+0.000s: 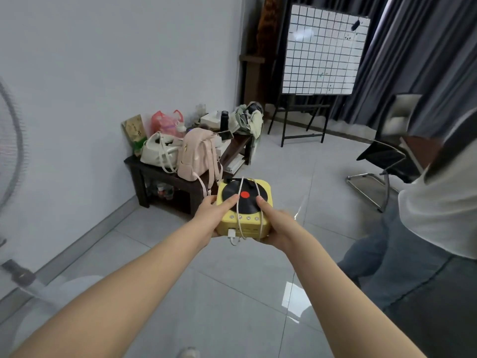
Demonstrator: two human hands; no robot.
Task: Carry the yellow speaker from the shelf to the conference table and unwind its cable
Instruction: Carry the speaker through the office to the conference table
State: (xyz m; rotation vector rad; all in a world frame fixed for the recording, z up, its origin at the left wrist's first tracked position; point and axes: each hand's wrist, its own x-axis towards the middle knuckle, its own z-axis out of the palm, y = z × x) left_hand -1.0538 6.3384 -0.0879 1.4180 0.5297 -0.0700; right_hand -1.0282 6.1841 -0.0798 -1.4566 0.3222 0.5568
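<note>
Left hand (210,223), right hand (281,227) — clasping yellow speaker (248,204)

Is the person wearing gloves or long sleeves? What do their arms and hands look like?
No gloves and no long sleeves! The left arm and right arm are bare for as far as the picture shows. The left hand and right hand are bare too. I can see no rings, watch or bracelet.
</note>
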